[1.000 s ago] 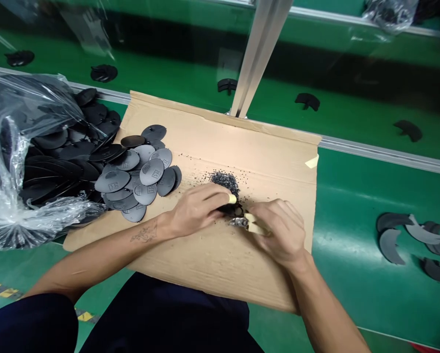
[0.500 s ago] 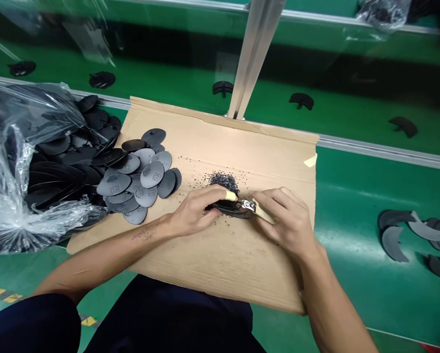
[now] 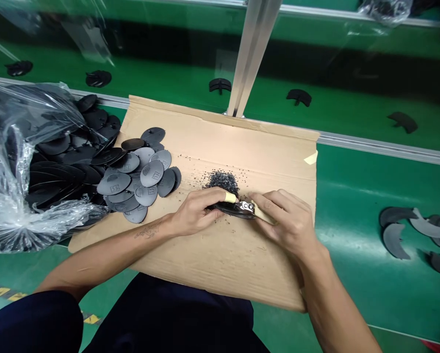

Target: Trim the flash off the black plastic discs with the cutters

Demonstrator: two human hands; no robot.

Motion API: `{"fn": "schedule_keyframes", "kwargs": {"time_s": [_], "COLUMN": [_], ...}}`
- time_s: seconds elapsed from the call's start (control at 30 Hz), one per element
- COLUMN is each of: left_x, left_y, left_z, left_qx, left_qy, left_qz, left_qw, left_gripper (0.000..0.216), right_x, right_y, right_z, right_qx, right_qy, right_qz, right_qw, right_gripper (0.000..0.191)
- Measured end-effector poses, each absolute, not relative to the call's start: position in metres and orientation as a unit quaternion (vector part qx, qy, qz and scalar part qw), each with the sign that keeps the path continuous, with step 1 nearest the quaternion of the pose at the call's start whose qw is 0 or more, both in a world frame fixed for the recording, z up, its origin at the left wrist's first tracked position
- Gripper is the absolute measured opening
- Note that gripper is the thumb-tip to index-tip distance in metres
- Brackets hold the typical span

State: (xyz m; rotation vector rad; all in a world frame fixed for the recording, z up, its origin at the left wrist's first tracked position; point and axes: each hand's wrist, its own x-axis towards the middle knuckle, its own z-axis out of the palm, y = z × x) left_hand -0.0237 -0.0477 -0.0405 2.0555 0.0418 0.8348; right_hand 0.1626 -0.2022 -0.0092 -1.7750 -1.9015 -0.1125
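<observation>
Over the cardboard sheet, my left hand pinches a black oval plastic disc by its left end, with yellow tape round one finger. Closed round pale-handled cutting pliers is my right hand. The metal jaws lie against the disc's upper edge near its right end; whether they bite on it is too small to tell. Just behind the disc, a pile of small black clippings lies on the cardboard. To the left, several dark oval discs are spread in a heap.
A clear plastic bag full of black discs stands at the left. Curved black pieces lie on the green table at the right. A metal post rises behind the cardboard, beside a clear panel.
The pliers' jaws have shifted slightly and turned against the disc. Both hands keep their grip in nearly the same place, and the view has moved a little.
</observation>
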Motion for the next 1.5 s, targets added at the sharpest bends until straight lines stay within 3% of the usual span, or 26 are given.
{"fn": "schedule_keyframes", "kwargs": {"time_s": [0.33,0.6,0.87,1.07,1.2,1.4,1.5], "left_x": [-0.025,-0.024,-0.023,-0.022,-0.022,-0.011,-0.002], "left_y": [-0.048,-0.048,-0.046,-0.047,-0.051,-0.038,-0.026], "left_z": [-0.039,-0.039,-0.041,-0.039,-0.037,-0.034,-0.03], "left_qx": [0.832,0.841,0.893,0.842,0.802,0.756,0.746], "left_qy": [0.011,0.002,0.0,0.122,0.149,0.099,0.107], "left_qz": [0.33,0.351,0.313,0.263,0.223,0.144,0.061], "left_qw": [0.445,0.411,0.324,0.456,0.533,0.631,0.654], "left_gripper": [0.021,0.027,0.021,0.023,0.032,0.074,0.064], "right_x": [0.159,0.16,0.166,0.161,0.152,0.147,0.15], "right_y": [-0.205,-0.202,-0.199,-0.197,-0.195,-0.192,-0.191], "right_z": [-0.005,-0.008,-0.015,-0.011,-0.004,-0.005,-0.007], "right_qx": [-0.661,-0.653,-0.676,-0.706,-0.668,-0.627,-0.599], "right_qy": [-0.708,-0.665,-0.688,-0.568,-0.52,-0.584,-0.62], "right_qz": [-0.105,0.068,-0.004,0.096,0.164,0.068,0.006], "right_qw": [0.228,0.356,0.265,0.411,0.507,0.511,0.506], "right_gripper": [0.016,0.019,0.02,0.015,0.026,0.006,0.013]}}
